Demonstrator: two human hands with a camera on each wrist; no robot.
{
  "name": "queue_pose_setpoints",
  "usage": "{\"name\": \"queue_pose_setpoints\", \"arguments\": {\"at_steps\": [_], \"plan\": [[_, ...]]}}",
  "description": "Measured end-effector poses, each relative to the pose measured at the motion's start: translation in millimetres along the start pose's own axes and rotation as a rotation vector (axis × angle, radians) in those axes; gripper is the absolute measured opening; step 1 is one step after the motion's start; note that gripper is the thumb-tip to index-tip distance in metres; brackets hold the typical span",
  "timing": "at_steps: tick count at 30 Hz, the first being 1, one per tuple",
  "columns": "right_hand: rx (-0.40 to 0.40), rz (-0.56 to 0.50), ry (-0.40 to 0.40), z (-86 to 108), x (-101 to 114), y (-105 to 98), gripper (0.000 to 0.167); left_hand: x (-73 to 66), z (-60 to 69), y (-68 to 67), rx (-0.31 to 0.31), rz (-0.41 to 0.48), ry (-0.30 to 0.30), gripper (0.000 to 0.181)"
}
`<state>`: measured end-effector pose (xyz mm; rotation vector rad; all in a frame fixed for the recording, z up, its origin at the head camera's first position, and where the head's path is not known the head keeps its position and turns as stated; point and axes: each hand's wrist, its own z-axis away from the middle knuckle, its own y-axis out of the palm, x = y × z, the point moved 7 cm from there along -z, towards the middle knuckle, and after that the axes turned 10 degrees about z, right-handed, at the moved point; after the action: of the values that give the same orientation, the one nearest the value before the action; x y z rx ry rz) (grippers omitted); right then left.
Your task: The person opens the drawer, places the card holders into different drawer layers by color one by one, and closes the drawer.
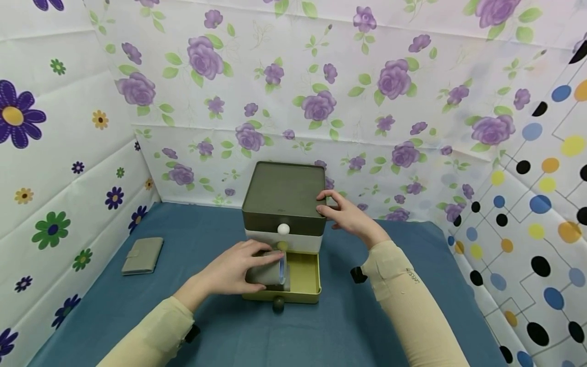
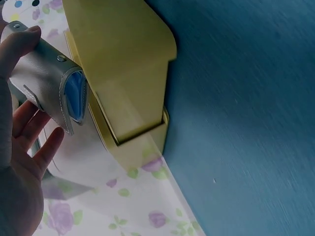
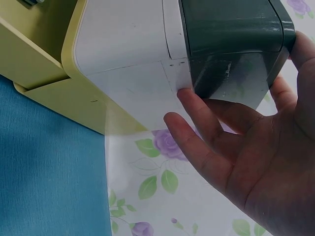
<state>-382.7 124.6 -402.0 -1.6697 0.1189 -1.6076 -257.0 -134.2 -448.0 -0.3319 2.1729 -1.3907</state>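
Note:
A grey leather-look wallet (image 1: pixel 266 270) with stitched edges, metal snaps and a blue inside is gripped by my left hand (image 1: pixel 234 267) over the pulled-out yellow-green drawer (image 1: pixel 304 270). In the left wrist view the thumb lies along one side of the wallet (image 2: pixel 47 69) and the fingers along the other. My right hand (image 1: pixel 350 216) rests on the right edge of the drawer box's dark top (image 1: pixel 286 188). Two of its fingertips lie on the top, and other fingers lie against the side (image 3: pixel 236 73). The wallet and left hand cover part of the drawer's inside.
Left on the blue tablecloth (image 1: pixel 183 244) lies a beige-grey notebook-like case (image 1: pixel 143 256). A white middle tier (image 1: pixel 307 242) sits above the drawer, with a white knob (image 1: pixel 283 229) higher up. A dark round knob (image 1: pixel 277 304) is on the drawer front. Patterned cloth walls (image 1: pixel 293 112) surround the table.

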Motion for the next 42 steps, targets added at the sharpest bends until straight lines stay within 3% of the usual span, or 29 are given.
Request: {"name": "queue_pose_setpoints", "arguments": {"at_steps": [12,20,25,29,42], "plan": [[-0.005,0.017,0.002,0.5,1.5,-0.1,0.037,-21.5,-29.0,20.9,-0.03,-0.011,0.027,0.083],[0.0,0.008,0.0,2.0,2.0,-0.8,0.038,-28.5,-37.2,33.5,-0.08,-0.063,0.039,0.082],[0.003,0.008,0.001,2.0,2.3,0.2,0.038,-29.3,-41.2,41.7,-0.075,-0.09,0.02,0.081],[0.002,0.01,0.003,1.8,2.8,-0.3,0.038,-29.4,-45.2,48.1,-0.049,-0.092,-0.01,0.08],[0.006,0.005,0.001,1.2,2.0,-0.4,0.038,-29.9,-54.2,62.5,0.116,-0.133,-0.087,0.08]]}}
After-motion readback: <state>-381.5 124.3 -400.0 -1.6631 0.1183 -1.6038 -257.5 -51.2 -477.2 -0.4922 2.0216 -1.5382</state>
